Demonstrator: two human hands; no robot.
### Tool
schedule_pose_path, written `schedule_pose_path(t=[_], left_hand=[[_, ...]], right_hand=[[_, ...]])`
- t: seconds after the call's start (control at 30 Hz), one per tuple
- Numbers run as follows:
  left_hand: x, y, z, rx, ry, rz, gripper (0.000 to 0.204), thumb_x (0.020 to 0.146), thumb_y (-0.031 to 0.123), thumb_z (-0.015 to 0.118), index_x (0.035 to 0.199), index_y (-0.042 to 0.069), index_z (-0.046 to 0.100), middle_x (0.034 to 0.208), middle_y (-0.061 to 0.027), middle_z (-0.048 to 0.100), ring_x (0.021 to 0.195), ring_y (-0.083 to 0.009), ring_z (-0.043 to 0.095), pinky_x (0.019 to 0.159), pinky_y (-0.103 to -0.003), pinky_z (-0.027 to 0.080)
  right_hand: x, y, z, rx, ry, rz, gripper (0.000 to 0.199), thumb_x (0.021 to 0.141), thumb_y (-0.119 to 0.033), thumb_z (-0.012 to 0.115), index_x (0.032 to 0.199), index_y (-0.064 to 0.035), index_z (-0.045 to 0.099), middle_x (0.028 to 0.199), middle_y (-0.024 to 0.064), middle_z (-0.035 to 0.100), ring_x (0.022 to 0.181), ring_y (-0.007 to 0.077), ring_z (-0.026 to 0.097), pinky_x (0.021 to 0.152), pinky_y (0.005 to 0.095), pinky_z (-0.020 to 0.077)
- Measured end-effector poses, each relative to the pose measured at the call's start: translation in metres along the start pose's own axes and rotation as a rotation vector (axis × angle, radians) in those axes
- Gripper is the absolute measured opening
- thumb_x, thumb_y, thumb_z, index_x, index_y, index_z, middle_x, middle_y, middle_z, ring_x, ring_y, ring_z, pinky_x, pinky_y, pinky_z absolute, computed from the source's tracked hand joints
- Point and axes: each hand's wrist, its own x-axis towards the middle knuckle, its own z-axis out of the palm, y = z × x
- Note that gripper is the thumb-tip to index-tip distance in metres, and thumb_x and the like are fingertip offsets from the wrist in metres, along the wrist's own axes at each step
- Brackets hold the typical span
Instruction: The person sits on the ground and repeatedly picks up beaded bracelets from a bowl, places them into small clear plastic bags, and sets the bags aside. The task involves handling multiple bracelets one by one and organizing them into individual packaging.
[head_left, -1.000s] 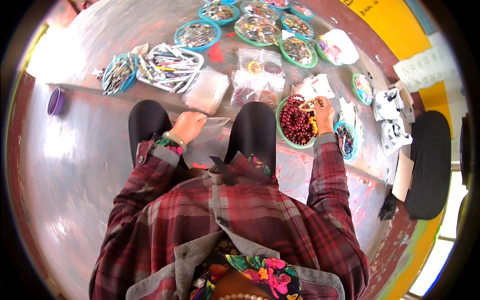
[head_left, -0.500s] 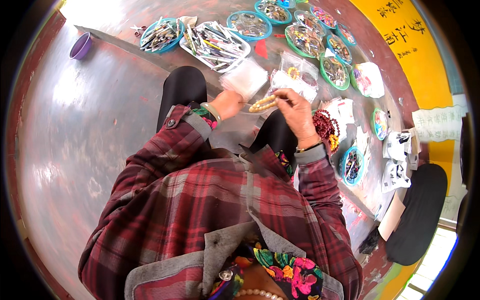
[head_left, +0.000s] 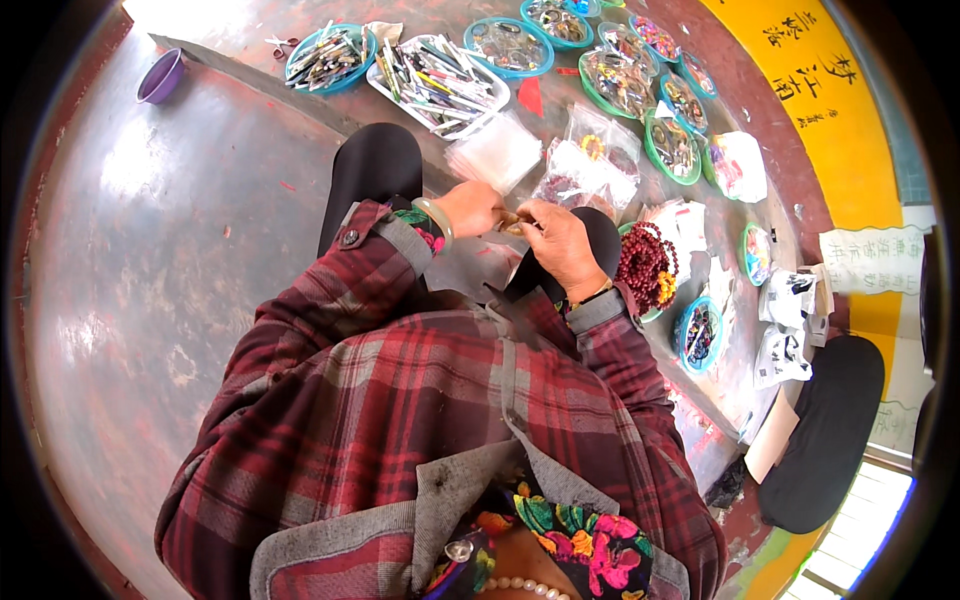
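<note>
My left hand (head_left: pixel 472 209) and my right hand (head_left: pixel 563 246) meet above my knees, with fingertips pinched close together. Between them shows a small bit of a yellowish beaded bracelet (head_left: pixel 512 228), mostly covered by my right fingers. What my left fingers grip is hidden. Just beyond the hands lie a stack of clear plastic bags (head_left: pixel 496 152) and some filled clear bags (head_left: pixel 592 165), one with a yellow beaded ring inside. Right of my right hand is a heap of dark red bead strings (head_left: pixel 645 264) with some yellow beads.
A white basket of pens (head_left: pixel 440 85) and a blue basket of pens (head_left: pixel 328 60) stand ahead. Several round baskets of small goods (head_left: pixel 508 47) spread to the far right. A purple bowl (head_left: pixel 161 77) sits far left. A black stool (head_left: pixel 828 435) is at right.
My right hand has come left and down to meet my left hand, which has shifted slightly right. The bracelet, plainly visible before, is now mostly covered by fingers.
</note>
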Motion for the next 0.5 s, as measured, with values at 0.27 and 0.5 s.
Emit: schedule_pose_path(t=[0.27, 0.5], left_hand=[[-0.002, 0.013, -0.013, -0.063, -0.148, -0.074, 0.028, 0.08, 0.023, 0.049, 0.082, 0.001, 0.066, 0.073, -0.018, 0.063, 0.064, -0.0299, 0.063, 0.062, -0.037, 0.05], [-0.004, 0.005, -0.014, -0.282, -0.069, -0.04, 0.026, 0.085, 0.019, 0.05, 0.087, -0.001, 0.066, 0.077, -0.0158, 0.063, 0.059, -0.0233, 0.062, 0.053, -0.03, 0.052]], right_hand=[[-0.004, 0.007, 0.013, -0.072, 0.007, -0.147, 0.013, 0.076, -0.006, 0.055, 0.089, -0.0046, 0.057, 0.083, 0.0133, 0.061, 0.081, 0.0332, 0.057, 0.069, 0.0403, 0.0462], [-0.014, 0.014, 0.001, 0.295, 0.245, 0.233, 0.023, 0.078, -0.002, 0.059, 0.1, -0.0037, 0.061, 0.091, 0.0103, 0.063, 0.073, 0.016, 0.061, 0.067, 0.0259, 0.0478]])
